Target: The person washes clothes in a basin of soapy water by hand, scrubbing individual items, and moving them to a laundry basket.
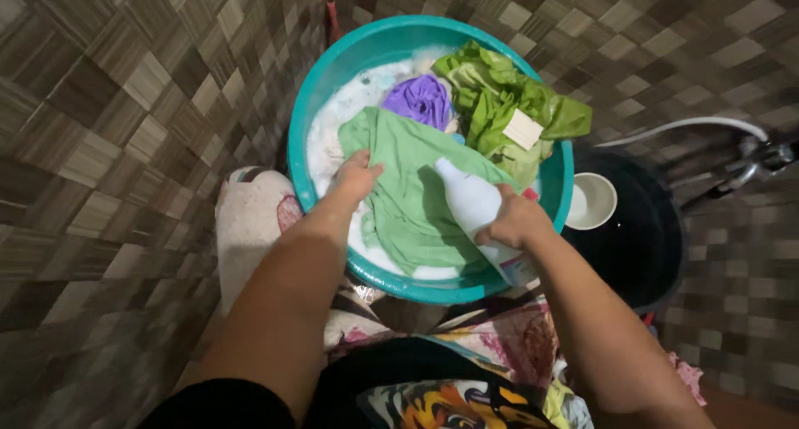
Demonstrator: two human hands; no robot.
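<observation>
Smooth white plastic bottle gripped by right fingers; left fingers press soft green cloth.

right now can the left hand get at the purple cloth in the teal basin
Probably yes: the left hand rests on the light green cloth in the teal plastic basin, and the crumpled purple cloth lies just beyond, uncovered.

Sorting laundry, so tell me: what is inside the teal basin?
The teal basin holds foamy water, a green cloth, a purple garment and a lime garment. Anything beneath the clothes is covered.
</observation>
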